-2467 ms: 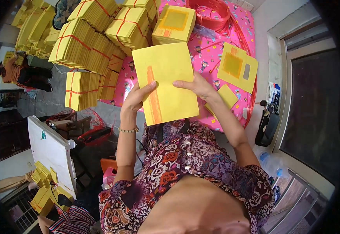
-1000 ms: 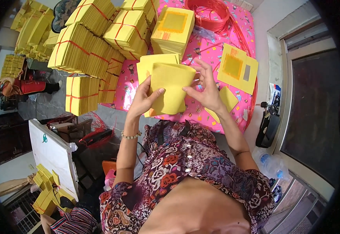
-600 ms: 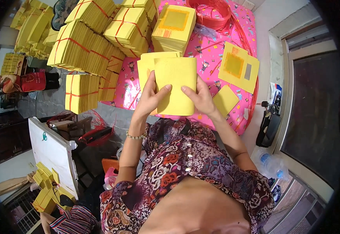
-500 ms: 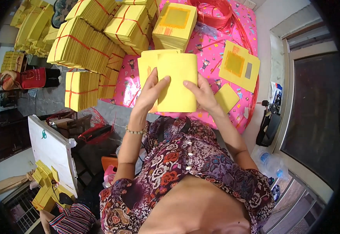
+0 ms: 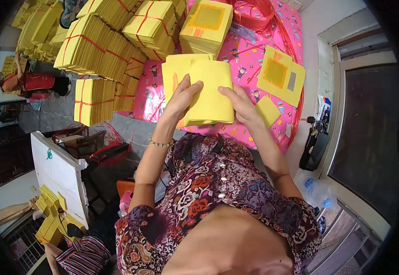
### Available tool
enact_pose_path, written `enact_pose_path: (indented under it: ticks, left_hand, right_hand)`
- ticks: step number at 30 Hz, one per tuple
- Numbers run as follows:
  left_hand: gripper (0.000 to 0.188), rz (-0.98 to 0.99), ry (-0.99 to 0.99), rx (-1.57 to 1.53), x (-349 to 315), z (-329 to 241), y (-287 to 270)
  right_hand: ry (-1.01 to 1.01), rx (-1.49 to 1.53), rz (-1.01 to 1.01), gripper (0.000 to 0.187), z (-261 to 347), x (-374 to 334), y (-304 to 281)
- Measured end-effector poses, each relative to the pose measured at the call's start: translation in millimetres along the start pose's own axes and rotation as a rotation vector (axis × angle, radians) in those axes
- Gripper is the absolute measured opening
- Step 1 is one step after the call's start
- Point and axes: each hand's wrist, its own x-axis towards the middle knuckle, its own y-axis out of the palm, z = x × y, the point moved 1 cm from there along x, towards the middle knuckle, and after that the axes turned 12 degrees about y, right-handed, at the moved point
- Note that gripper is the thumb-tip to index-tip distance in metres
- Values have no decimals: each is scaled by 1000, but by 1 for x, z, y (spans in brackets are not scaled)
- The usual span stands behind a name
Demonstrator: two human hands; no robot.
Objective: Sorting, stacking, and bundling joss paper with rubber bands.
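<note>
A small stack of yellow paper sheets (image 5: 212, 98) is between my two hands, above the pink patterned tabletop (image 5: 146, 98). The front sheet looks folded, and wider sheets with a bit of orange print show behind it at the left. My left hand (image 5: 182, 97) grips the stack's left side, thumb on the front sheet. On the right edge my right hand (image 5: 241, 104) is closed, its thumb also on the front and its fingers hidden behind. Nearest to my right hand lies a small yellow piece (image 5: 267, 111), below a printed yellow sheet (image 5: 282, 75).
Red-tied yellow paper bundles (image 5: 89, 50) are piled at the left, beside a loose printed stack (image 5: 205, 25). A red strap coil (image 5: 254, 20) lies at the back. Farther left are a person in a red apron (image 5: 39, 82) and one in a striped top (image 5: 85, 256).
The held sheets have shifted slightly, the front one tilting with its lower edge raised. My right hand has moved slightly right. The person in the red apron now reaches an arm toward the yellow bundles.
</note>
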Motion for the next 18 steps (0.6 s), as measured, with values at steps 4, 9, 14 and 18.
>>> enact_pose_path:
  ticks: [4, 9, 14, 18]
  left_hand:
    - [40, -25, -3, 1, 0, -1, 2]
    - [40, 53, 57, 27, 5, 9, -4]
    - [40, 39, 275, 55, -8, 7, 8]
    - [41, -5, 433, 29, -24, 8, 23]
  right_hand:
    - [50, 20, 19, 36, 0, 3, -3]
    - [-57, -62, 3, 39, 0, 1, -2]
    - [-392, -364, -7, 52, 5, -13, 7]
    - [-465, -432, 51, 58, 10, -27, 8]
